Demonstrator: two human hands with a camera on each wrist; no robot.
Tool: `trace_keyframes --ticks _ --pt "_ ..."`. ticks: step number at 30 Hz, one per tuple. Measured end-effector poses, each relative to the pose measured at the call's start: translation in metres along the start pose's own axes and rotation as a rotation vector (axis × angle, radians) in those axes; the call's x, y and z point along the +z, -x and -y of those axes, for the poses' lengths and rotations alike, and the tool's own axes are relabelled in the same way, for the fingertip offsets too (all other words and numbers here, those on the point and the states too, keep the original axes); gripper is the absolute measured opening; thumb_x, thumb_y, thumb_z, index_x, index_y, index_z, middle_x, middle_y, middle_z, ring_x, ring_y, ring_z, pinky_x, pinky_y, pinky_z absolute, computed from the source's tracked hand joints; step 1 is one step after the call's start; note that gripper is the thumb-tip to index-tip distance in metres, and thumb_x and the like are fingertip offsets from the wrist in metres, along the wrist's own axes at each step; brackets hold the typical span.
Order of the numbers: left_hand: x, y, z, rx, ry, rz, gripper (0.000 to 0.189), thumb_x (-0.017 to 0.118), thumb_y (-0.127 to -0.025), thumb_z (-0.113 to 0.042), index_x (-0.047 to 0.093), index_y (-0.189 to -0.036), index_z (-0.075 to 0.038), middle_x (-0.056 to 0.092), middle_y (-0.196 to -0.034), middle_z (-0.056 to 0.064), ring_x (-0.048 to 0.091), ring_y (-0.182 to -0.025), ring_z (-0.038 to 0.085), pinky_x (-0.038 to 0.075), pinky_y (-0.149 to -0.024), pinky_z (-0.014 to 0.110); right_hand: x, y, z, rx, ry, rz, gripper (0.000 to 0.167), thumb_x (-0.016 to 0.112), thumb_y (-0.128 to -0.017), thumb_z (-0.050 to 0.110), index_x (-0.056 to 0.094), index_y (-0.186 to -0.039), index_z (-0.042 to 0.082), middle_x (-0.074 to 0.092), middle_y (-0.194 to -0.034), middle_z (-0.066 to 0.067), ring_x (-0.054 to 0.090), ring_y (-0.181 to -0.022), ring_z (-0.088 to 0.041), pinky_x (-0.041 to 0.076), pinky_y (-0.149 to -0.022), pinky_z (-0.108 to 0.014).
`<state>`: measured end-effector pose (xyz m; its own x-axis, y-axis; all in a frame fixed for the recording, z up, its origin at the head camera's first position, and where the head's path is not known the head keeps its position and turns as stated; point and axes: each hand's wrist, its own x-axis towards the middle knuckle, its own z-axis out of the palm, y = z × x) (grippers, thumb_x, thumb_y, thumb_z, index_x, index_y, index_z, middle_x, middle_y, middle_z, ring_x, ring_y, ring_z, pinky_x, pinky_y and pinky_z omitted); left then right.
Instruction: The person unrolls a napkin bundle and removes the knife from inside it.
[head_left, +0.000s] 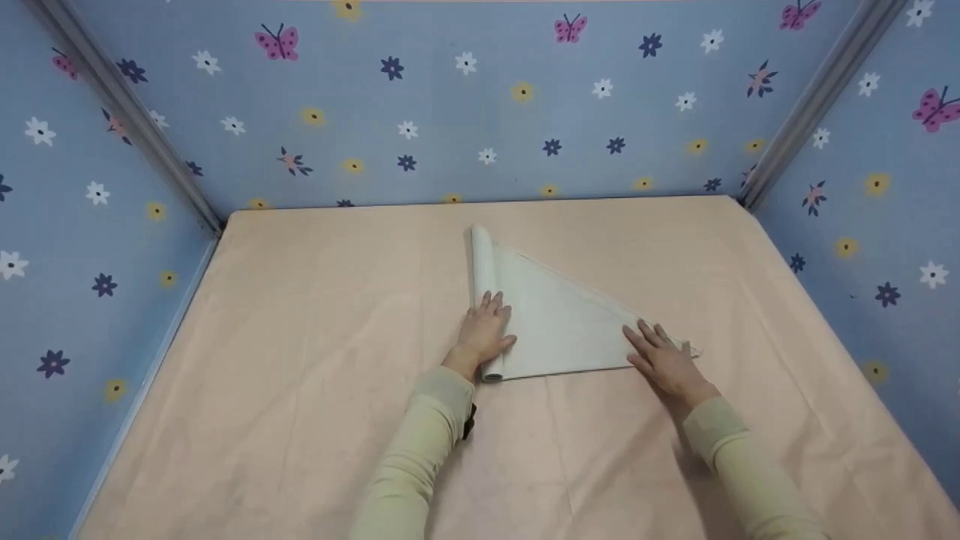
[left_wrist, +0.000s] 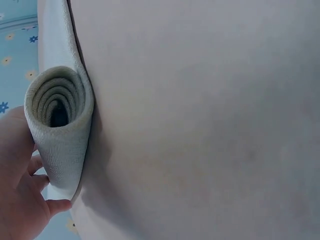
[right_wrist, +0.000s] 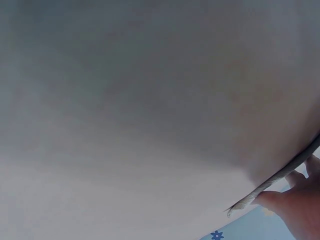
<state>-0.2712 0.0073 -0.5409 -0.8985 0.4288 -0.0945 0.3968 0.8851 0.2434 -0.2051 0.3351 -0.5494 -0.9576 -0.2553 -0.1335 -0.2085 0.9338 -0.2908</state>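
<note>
A pale whitish-green cloth (head_left: 562,322) lies partly rolled. Its left side forms a roll (head_left: 482,262), and its flat part tapers to a point at the right. In the left wrist view, the end of the roll (left_wrist: 60,145) shows several coiled layers around a small dark hollow. My left hand (head_left: 484,330) rests on the near half of the roll, fingers stretched forward along it. Spread flat on the tapering right corner is my right hand (head_left: 667,364). The right wrist view shows its fingers over the thin edge of the cloth (right_wrist: 275,180).
A peach-coloured sheet (head_left: 315,315) with light creases covers the table beneath. Blue panels (head_left: 450,112) printed with flowers and butterflies stand at the back and both sides. Grey metal posts (head_left: 127,112) run up the two back corners.
</note>
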Motion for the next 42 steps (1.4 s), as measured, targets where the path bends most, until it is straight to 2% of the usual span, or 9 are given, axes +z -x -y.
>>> trace_keyframes --ticks 8,15,23,37,42 --pt "0.0 0.002 0.004 -0.007 -0.005 -0.001 0.057 0.049 -0.088 -0.04 0.038 -0.134 -0.009 0.016 -0.146 0.01 0.007 -0.134 0.026 0.02 -0.103 0.048 -0.001 -0.001 0.0 -0.001 -0.005 0.001 0.054 0.036 -0.094 0.04 0.024 -0.141 0.017 0.015 -0.146 -0.015 0.008 -0.131 -0.038 0.003 -0.09 -0.071" --pt "-0.002 0.005 0.009 -0.007 0.043 -0.009 0.056 0.05 -0.088 -0.039 0.039 -0.134 -0.008 0.015 -0.146 0.009 0.006 -0.134 0.025 0.019 -0.103 0.05 -0.003 -0.003 0.0 -0.008 0.003 -0.015 0.054 0.036 -0.094 0.041 0.026 -0.141 0.016 0.016 -0.145 -0.015 0.009 -0.13 -0.039 0.002 -0.089 -0.073" --pt "-0.004 0.008 0.014 -0.018 0.051 -0.002 0.058 0.051 -0.087 -0.039 0.038 -0.135 -0.009 0.015 -0.147 0.008 0.007 -0.134 0.025 0.019 -0.104 0.048 0.0 -0.004 -0.001 0.016 -0.011 0.007 0.056 0.034 -0.093 0.044 0.024 -0.141 0.018 0.014 -0.146 -0.014 0.006 -0.131 -0.039 -0.001 -0.091 -0.071" --pt "-0.005 0.014 0.021 -0.021 0.095 -0.006 0.059 0.054 -0.085 -0.037 0.038 -0.135 -0.008 0.015 -0.147 0.008 0.009 -0.133 0.026 0.021 -0.104 0.047 0.002 -0.003 -0.002 0.015 -0.007 0.004 0.055 0.034 -0.093 0.044 0.025 -0.141 0.017 0.014 -0.146 -0.015 0.008 -0.131 -0.039 0.0 -0.09 -0.072" --pt "-0.007 0.016 0.024 -0.021 0.098 -0.012 0.059 0.054 -0.085 -0.037 0.037 -0.135 -0.008 0.016 -0.146 0.008 0.01 -0.133 0.026 0.022 -0.103 0.046 0.003 -0.001 -0.002 0.004 -0.013 -0.02 0.055 0.036 -0.093 0.042 0.026 -0.141 0.017 0.016 -0.145 -0.014 0.009 -0.131 -0.039 0.002 -0.09 -0.072"
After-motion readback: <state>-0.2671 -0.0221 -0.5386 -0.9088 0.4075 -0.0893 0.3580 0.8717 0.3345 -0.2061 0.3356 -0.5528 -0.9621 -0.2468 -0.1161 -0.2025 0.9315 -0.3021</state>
